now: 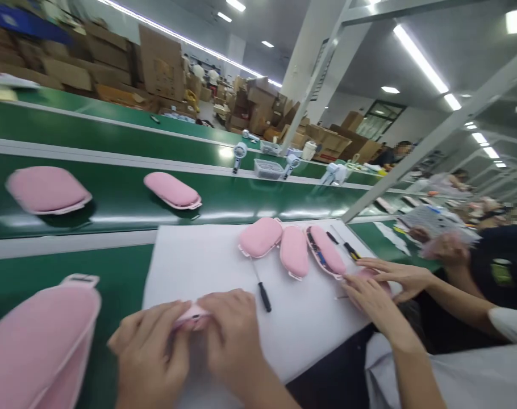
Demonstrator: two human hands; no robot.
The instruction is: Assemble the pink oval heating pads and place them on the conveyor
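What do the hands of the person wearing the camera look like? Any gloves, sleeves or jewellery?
Both are bare: the left hand and right hand wear no gloves, and no rings, watch or bracelet show. The right forearm, where it leaves the picture, is uncovered too, so no sleeve is visible. The fingernails look short and unpainted, though the picture is a little blurred. The sleeved arms at the right belong to a co-worker.
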